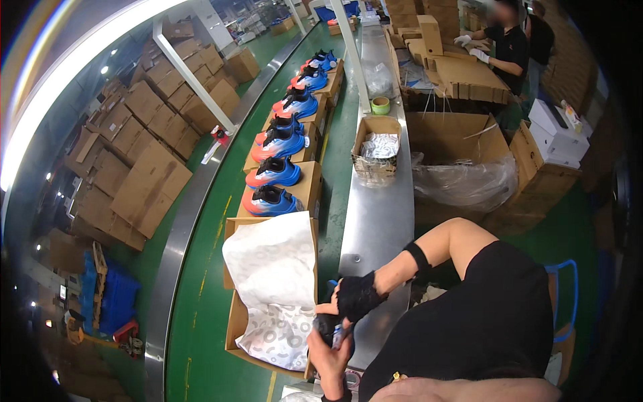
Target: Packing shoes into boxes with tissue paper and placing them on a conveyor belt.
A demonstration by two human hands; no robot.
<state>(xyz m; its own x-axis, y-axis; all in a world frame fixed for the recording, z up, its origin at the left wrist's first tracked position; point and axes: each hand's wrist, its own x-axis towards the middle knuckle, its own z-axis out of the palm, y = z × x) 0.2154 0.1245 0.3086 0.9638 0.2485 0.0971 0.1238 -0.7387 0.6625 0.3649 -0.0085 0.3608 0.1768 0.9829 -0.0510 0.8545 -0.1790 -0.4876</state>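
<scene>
Just right of an open shoe box, my two hands are closed around a running shoe with a black collar and a little blue showing. My left hand grips it from below. My right hand, in a black fingerless glove, holds it from above; much of the shoe is hidden behind my fingers. White tissue paper with grey ring prints lines the box and drapes over its raised far side. Ahead, orange-and-blue shoes stand in pairs on a line of closed brown boxes.
The boxes sit on a green conveyor belt. To its right runs a metal ledge bearing a carton of small white packets and a green tape roll. Large cartons and a gloved co-worker are at the far right.
</scene>
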